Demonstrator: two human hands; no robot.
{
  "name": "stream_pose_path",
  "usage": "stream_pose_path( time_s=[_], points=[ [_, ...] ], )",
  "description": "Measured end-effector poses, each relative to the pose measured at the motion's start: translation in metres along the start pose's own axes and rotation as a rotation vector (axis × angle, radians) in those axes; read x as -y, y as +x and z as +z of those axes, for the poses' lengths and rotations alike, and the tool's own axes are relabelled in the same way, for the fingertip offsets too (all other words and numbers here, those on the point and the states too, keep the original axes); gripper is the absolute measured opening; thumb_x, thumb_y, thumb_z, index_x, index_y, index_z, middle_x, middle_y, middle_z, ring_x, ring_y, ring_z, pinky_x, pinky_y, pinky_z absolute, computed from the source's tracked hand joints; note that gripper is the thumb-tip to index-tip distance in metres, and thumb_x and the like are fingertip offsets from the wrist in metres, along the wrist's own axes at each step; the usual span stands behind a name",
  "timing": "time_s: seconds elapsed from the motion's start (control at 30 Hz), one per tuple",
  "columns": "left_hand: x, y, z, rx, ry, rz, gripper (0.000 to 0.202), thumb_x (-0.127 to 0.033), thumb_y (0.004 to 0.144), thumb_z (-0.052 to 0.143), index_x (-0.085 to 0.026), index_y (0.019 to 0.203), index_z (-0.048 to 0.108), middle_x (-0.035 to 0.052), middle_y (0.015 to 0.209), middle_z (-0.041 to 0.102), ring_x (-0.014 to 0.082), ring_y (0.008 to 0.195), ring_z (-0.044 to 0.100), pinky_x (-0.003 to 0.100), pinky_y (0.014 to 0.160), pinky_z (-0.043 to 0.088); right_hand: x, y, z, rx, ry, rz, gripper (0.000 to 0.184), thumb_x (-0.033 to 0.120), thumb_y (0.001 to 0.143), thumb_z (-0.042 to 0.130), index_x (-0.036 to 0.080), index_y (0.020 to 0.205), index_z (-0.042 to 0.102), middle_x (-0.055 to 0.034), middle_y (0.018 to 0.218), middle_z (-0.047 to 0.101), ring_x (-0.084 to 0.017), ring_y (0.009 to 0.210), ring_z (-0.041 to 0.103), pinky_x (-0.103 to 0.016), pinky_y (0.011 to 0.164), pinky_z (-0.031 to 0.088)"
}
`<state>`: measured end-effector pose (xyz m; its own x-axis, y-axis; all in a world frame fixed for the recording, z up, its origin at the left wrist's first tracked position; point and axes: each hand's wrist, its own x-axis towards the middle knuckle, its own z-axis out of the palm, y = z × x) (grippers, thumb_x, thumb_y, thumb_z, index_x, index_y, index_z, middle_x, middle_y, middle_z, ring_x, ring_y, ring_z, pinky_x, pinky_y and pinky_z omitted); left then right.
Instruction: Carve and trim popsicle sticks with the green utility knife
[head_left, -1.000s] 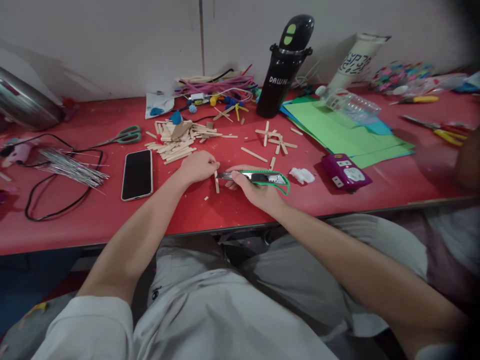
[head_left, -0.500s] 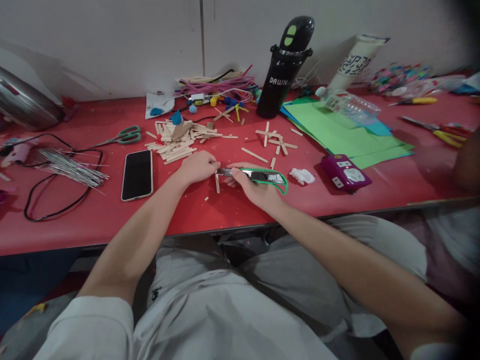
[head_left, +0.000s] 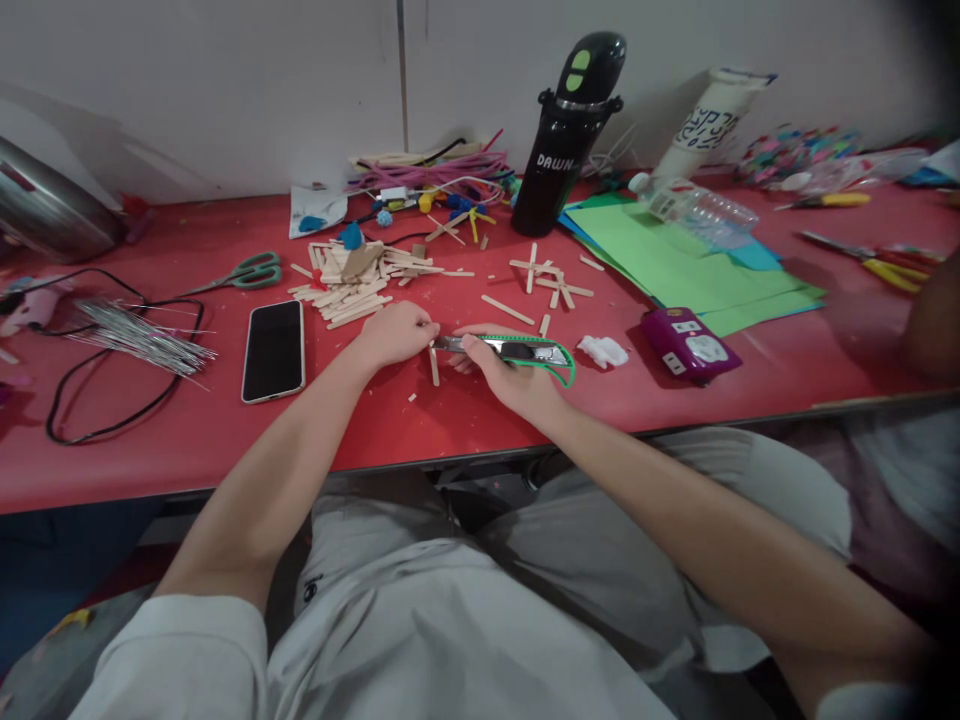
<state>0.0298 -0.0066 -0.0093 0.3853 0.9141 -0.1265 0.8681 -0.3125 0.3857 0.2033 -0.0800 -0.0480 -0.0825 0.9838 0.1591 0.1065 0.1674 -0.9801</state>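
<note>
Two bare hands close together on the red table [head_left: 187,440]. From the left: black phone [head_left: 274,349] lying flat; left hand [head_left: 397,333], fingertips pinched together on the top end of a wooden stick [head_left: 434,366] lying flat on the table; right hand [head_left: 511,378], fingers wrapped round a green utility knife [head_left: 534,352], blade tip at the stick's top end; white tissue [head_left: 604,350]; purple box [head_left: 690,345].

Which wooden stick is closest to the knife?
The lone stick at the blade tip of the green knife in the right hand, with the left hand holding its far end. The other sticks lie piled or scattered farther back.
</note>
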Motion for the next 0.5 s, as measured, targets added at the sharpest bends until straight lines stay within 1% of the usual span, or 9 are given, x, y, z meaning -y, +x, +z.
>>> stream_pose_path(
  time_s=[0.17,0.33,0.5],
  points=[
    [-0.0003,-0.0001,-0.0001,-0.002,0.009,0.006,0.035,-0.041,0.085,0.044,-0.019,0.059,0.054,0.0039,0.062,0.056,0.0146,0.058,0.043,0.031,0.058,0.029,0.0001,-0.0001,0.0000,0.003,0.008,0.001,0.030,0.052,0.087,0.061,0.023,0.090,0.065,-0.0026,0.077,0.075,-0.017,0.073,0.072,-0.035,0.075,0.061],
    [-0.0016,-0.0005,0.0005,-0.001,0.037,-0.010,0.036,-0.041,0.086,0.044,-0.019,0.062,0.059,0.0056,0.066,0.060,0.0155,0.061,0.046,0.030,0.059,0.029,-0.0017,0.0003,0.0001,0.010,0.034,0.001,0.026,0.048,0.088,0.062,0.022,0.093,0.065,-0.0019,0.075,0.074,-0.016,0.070,0.072,-0.033,0.072,0.061],
    [-0.0012,0.0009,0.0022,0.005,0.056,0.001,0.036,-0.041,0.086,0.044,-0.018,0.066,0.062,0.0059,0.069,0.061,0.0154,0.062,0.045,0.030,0.060,0.028,-0.0033,0.0011,-0.0010,0.025,0.046,-0.012,0.027,0.046,0.088,0.062,0.020,0.093,0.067,-0.0035,0.074,0.073,-0.017,0.068,0.071,-0.034,0.071,0.060]
  ],
)
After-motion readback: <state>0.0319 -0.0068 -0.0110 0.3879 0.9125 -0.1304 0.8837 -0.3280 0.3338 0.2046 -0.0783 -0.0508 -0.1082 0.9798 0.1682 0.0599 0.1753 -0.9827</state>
